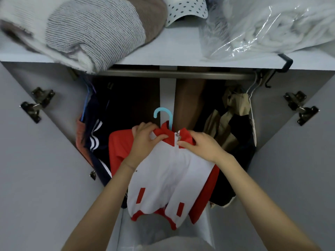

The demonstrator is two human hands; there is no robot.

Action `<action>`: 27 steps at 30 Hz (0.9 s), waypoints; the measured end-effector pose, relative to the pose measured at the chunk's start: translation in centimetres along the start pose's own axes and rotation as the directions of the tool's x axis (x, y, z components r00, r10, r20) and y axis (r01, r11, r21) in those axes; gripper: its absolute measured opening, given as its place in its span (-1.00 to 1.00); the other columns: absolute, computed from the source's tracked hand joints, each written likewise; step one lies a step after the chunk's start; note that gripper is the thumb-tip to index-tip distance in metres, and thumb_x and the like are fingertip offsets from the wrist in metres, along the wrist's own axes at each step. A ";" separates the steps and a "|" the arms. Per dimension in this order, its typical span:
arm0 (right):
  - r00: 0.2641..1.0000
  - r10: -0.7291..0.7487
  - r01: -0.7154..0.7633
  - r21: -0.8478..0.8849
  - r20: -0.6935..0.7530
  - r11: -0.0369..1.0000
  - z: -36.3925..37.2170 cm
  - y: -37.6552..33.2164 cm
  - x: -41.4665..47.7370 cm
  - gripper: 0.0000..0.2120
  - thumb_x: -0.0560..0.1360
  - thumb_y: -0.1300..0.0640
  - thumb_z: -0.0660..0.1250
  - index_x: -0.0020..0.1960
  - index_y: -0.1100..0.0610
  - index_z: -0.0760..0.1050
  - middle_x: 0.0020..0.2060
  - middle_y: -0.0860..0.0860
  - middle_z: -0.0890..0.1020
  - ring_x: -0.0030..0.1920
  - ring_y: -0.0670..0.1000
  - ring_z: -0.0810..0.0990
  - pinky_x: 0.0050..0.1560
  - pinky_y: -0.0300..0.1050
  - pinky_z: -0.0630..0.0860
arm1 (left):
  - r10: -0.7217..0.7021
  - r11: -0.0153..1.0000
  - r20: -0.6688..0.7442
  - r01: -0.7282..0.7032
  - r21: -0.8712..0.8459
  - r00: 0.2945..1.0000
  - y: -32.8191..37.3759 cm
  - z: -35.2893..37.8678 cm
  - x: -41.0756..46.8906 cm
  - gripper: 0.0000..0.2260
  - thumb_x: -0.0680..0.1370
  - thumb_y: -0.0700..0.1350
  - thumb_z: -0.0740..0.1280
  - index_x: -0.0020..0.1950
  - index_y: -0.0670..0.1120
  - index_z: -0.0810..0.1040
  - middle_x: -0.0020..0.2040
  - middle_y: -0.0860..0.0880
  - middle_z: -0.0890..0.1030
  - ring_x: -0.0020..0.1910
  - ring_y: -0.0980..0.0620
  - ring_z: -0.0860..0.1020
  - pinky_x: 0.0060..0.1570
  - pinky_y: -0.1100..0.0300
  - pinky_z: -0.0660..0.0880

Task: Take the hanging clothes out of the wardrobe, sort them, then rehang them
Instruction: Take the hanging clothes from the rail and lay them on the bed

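We see the jacket [168,174], red and white, held up in front of the open wardrobe, between the dark striped clothes [94,131] on the left and the khaki garment [230,124] on the right. The left grip [145,136], a bare hand, is clenched on the left side of the red collar with thumb and fingers pinching the cloth. The right grip [199,145] is clenched on the collar's right side, just beside the zip pull [179,137]. The jacket sits on a blue hanger [163,113] whose hook stands free in the air, well below the rail [181,74] and touching nothing. We judge the task to be somewhere in its middle. The centre of the rail is bare, while clothes hang bunched at both ends. What we cannot tell from this one view is whether the jacket is on its way out or on its way back. The two hands at the collar look to us like straightening it on the hanger, which would fit rehanging, but that is only a guess. Either way the hook has yet to meet the rail, and the end groups may need handling too. The shelf [172,49] above carries a folded knit [90,29] and a plastic bag [272,24], which seem outside the task.
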State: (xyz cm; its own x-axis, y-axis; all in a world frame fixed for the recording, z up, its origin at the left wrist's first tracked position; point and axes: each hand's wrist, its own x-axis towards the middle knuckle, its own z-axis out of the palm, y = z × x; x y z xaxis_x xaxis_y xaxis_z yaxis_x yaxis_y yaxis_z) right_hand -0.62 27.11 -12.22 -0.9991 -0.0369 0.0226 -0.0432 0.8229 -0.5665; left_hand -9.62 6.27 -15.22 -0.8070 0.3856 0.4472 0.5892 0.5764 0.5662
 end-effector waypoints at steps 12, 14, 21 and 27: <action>0.994 0.110 -0.103 0.235 -0.016 0.966 5.3 -0.9 0.6 -0.72 0.61 -0.13 0.18 0.00 0.02 0.57 -0.19 -0.12 0.66 -0.24 -0.17 0.64 -0.12 -0.23 0.63 | -0.189 0.944 -0.214 0.237 0.228 0.958 -8.3 -6.4 0.9 -0.66 0.56 -0.12 0.39 0.26 -0.28 0.54 0.21 -0.28 0.56 0.21 -0.27 0.50 0.25 -0.09 0.40; 0.991 0.126 -0.110 0.250 -0.051 0.962 5.2 -0.9 0.8 -0.70 0.61 -0.13 0.18 0.02 0.03 0.58 -0.18 -0.10 0.67 -0.23 -0.15 0.65 -0.11 -0.23 0.63 | -0.291 0.888 -0.238 0.354 0.294 0.927 -10.2 -7.4 1.0 -0.54 0.56 -0.19 0.36 0.41 -0.32 0.38 0.37 -0.36 0.39 0.37 -0.34 0.35 0.39 -0.13 0.26; 0.973 0.165 -0.120 0.253 -0.163 0.960 4.8 -1.3 1.9 -0.69 0.61 -0.08 0.22 -0.14 0.11 0.54 -0.34 -0.03 0.61 -0.37 -0.12 0.59 -0.32 -0.27 0.51 | -0.509 0.808 -0.094 0.513 0.291 0.856 -13.7 -8.5 3.5 -0.46 0.60 -0.24 0.26 0.48 -0.42 0.11 0.32 -0.45 0.38 0.28 -0.40 0.39 0.27 -0.19 0.35; 0.955 0.231 -0.172 0.287 -0.187 0.942 4.9 -1.1 2.2 -0.64 0.61 -0.10 0.22 -0.11 0.16 0.57 -0.29 0.03 0.64 -0.34 -0.04 0.60 -0.26 -0.19 0.55 | -0.588 0.790 -0.087 0.594 0.152 0.804 -14.9 -7.6 6.6 -0.66 0.61 -0.21 0.28 0.20 -0.48 0.36 0.15 -0.48 0.50 0.17 -0.40 0.49 0.14 -0.11 0.41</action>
State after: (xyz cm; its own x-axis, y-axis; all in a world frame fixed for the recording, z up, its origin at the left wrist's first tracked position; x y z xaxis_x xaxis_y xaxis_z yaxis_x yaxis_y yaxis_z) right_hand -2.76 23.33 -15.58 -0.9643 0.2612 0.0445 0.1320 0.6191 -0.7741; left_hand -23.42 -5.27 -15.47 -0.9920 -0.0915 0.0875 -0.0196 0.7940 0.6076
